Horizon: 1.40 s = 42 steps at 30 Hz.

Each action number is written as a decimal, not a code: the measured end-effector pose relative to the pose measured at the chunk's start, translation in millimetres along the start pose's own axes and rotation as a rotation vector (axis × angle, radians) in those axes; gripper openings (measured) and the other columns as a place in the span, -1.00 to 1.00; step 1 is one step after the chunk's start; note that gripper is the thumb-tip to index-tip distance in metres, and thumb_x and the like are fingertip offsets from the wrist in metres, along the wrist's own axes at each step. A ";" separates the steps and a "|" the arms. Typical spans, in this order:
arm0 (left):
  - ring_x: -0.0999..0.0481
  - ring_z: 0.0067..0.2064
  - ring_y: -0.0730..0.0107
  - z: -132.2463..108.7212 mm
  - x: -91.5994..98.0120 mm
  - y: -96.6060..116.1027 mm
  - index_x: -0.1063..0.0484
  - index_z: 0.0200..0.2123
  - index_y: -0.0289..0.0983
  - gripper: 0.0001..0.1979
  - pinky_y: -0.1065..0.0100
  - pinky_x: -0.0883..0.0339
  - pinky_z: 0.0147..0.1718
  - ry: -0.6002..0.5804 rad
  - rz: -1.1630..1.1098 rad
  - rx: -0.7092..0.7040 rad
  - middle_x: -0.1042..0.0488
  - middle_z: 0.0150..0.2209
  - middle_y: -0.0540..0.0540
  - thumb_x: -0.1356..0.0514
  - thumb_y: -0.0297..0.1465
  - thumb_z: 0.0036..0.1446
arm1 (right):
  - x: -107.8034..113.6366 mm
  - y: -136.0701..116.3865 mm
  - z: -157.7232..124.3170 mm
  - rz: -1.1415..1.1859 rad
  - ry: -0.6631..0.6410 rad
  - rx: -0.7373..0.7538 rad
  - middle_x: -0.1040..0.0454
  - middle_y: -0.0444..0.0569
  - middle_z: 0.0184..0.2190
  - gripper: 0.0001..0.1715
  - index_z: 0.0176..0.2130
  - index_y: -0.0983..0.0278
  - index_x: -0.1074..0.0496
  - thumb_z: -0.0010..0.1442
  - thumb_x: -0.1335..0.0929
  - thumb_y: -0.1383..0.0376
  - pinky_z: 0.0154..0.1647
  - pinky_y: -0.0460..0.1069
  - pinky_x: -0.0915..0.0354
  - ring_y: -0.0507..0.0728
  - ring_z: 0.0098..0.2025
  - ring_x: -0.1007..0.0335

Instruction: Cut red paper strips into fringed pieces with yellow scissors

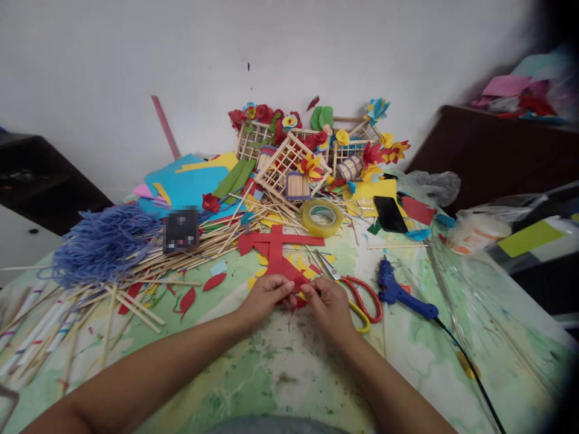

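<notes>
In the middle of the table, my left hand (270,296) and my right hand (331,306) pinch a small red paper piece (299,296) between their fingertips, close together. Its exact shape is partly hidden by the fingers. Just beyond lie crossed red paper strips (275,250) and scattered yellow paper petals (260,260). Scissors with red and yellow handles (373,295) lie beside my right hand, blades pointing away. Loose red leaf-shaped cutouts (214,281) rest to the left of my left hand.
A blue glue gun (407,298) with a black cord lies at right, near a phone (389,214). Clear tape (322,218), wooden sticks (208,247), blue yarn (106,244) and a dark box (181,230) spread behind. Stick frames with paper flowers (292,160) stand against the wall.
</notes>
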State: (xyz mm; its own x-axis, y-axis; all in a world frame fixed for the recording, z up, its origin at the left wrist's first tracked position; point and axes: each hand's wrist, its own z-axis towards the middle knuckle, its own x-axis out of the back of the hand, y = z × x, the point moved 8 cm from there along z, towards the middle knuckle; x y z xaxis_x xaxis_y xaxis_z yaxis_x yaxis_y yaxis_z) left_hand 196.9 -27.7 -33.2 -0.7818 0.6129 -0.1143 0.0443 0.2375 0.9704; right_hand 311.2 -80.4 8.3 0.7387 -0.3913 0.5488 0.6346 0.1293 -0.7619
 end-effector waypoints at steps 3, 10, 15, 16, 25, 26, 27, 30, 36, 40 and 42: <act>-0.33 -0.57 0.52 0.8 0.1 -0.7 -0.38 -0.57 -0.34 -0.66 0.46 -0.16 -0.50 -0.003 -0.034 0.006 -0.46 -0.62 -0.05 -0.19 -0.16 -0.01 | -0.8 0.3 0.3 0.004 0.001 0.006 -0.20 -0.18 -0.68 -0.53 -0.65 0.28 -0.24 0.20 -0.23 0.13 -0.52 -0.10 -0.02 -0.01 -0.57 -0.12; -0.41 -0.48 0.46 3.1 3.4 -4.8 -0.49 -0.49 -0.37 -0.68 0.43 -0.20 -0.43 -0.050 -0.038 0.010 -0.51 -0.49 -0.12 -0.16 -0.20 0.05 | 5.9 -2.9 3.0 -0.012 0.034 0.079 -0.43 -0.06 -0.46 -0.79 -0.40 0.24 -0.44 0.17 -0.27 0.22 -0.31 -0.01 -0.19 0.09 -0.35 -0.30; -0.45 -0.46 0.39 1.9 3.8 -4.6 -0.50 -0.49 -0.37 -0.71 0.39 -0.25 -0.43 -0.026 -0.173 0.025 -0.52 -0.49 -0.15 -0.20 -0.23 0.01 | 17.2 -25.2 -4.6 -0.159 0.163 0.325 -0.40 -0.03 -0.27 -0.84 -0.34 0.17 -0.45 0.10 -0.30 0.39 -0.17 0.08 -0.19 0.14 -0.20 -0.24; -0.45 -0.48 0.40 2.2 4.7 -4.1 -0.49 -0.50 -0.37 -0.74 0.40 -0.26 -0.44 -0.003 -0.224 0.024 -0.51 -0.51 -0.13 -0.22 -0.25 -0.01 | 17.0 -29.9 -6.8 -0.188 0.164 0.368 -0.39 -0.04 -0.27 -0.82 -0.37 0.17 -0.45 0.10 -0.29 0.42 -0.17 0.07 -0.18 0.13 -0.20 -0.23; -0.27 -0.62 0.61 2.3 9.2 -0.2 -0.42 -0.58 -0.35 -0.78 0.52 -0.13 -0.60 0.073 -0.280 -0.033 -0.35 -0.67 0.05 -0.27 -0.31 -0.06 | 14.6 -29.6 -6.5 -0.034 0.061 0.255 -0.32 -0.04 -0.37 -0.83 -0.46 0.25 -0.32 0.08 -0.32 0.21 -0.22 0.05 -0.17 0.13 -0.26 -0.21; -0.27 -0.61 0.60 1.8 9.0 -1.2 -0.43 -0.57 -0.36 -0.78 0.52 -0.14 -0.59 0.063 -0.246 -0.032 -0.36 -0.66 0.04 -0.27 -0.31 -0.05 | 13.8 -26.3 -5.1 -0.032 0.058 0.220 -0.32 -0.05 -0.39 -0.82 -0.47 0.25 -0.30 0.08 -0.32 0.21 -0.23 0.05 -0.16 0.13 -0.27 -0.21; -0.29 -0.60 0.59 1.4 8.3 -2.7 -0.44 -0.55 -0.36 -0.78 0.51 -0.16 -0.57 0.045 -0.214 -0.026 -0.38 -0.64 0.02 -0.26 -0.30 -0.05 | 11.4 -23.8 -3.9 -0.041 0.040 0.199 -0.32 -0.05 -0.42 -0.82 -0.48 0.25 -0.29 0.08 -0.31 0.21 -0.24 0.04 -0.16 0.12 -0.29 -0.21; -0.34 -0.56 0.53 0.8 7.4 -6.7 -0.45 -0.53 -0.37 -0.75 0.46 -0.21 -0.52 0.008 -0.155 -0.018 -0.42 -0.61 -0.02 -0.25 -0.26 -0.03 | 0.9 -19.9 -2.5 -0.067 -0.038 0.171 -0.31 -0.09 -0.52 -0.80 -0.52 0.25 -0.27 0.11 -0.28 0.26 -0.29 0.02 -0.14 0.10 -0.37 -0.19; -0.34 -0.52 0.52 1.6 10.5 -4.7 -0.43 -0.48 -0.35 -0.75 0.46 -0.21 -0.50 0.043 -0.114 -0.049 -0.42 -0.56 -0.01 -0.30 -0.26 -0.13 | -4.3 -15.8 -4.4 -0.012 -0.039 0.110 -0.31 -0.10 -0.53 -0.75 -0.54 0.25 -0.27 0.15 -0.24 0.27 -0.31 0.00 -0.13 0.08 -0.39 -0.18; -0.32 -0.52 0.53 1.2 9.8 0.0 -0.42 -0.51 -0.36 -0.74 0.47 -0.20 -0.50 0.072 -0.039 -0.062 -0.40 -0.57 0.00 -0.32 -0.27 -0.16 | -6.4 -13.2 -4.7 0.019 -0.055 0.092 -0.29 -0.10 -0.53 -0.70 -0.54 0.25 -0.27 0.19 -0.21 0.25 -0.33 -0.01 -0.12 0.08 -0.39 -0.18; -0.29 -0.53 0.55 0.8 10.1 1.9 -0.40 -0.52 -0.36 -0.74 0.47 -0.17 -0.51 0.090 -0.049 -0.077 -0.37 -0.59 0.02 -0.31 -0.27 -0.15 | -7.9 -13.3 -4.5 0.026 -0.069 0.096 -0.28 -0.11 -0.54 -0.69 -0.54 0.26 -0.27 0.20 -0.19 0.25 -0.33 -0.02 -0.11 0.07 -0.40 -0.17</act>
State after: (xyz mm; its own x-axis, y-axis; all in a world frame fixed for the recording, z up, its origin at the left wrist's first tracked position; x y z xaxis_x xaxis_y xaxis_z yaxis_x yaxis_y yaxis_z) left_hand 189.6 -20.5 -32.7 -0.8349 0.5308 -0.1459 -0.0407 0.2048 0.9780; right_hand 295.9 -83.1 12.5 0.7667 -0.3237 0.5545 0.6318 0.2267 -0.7413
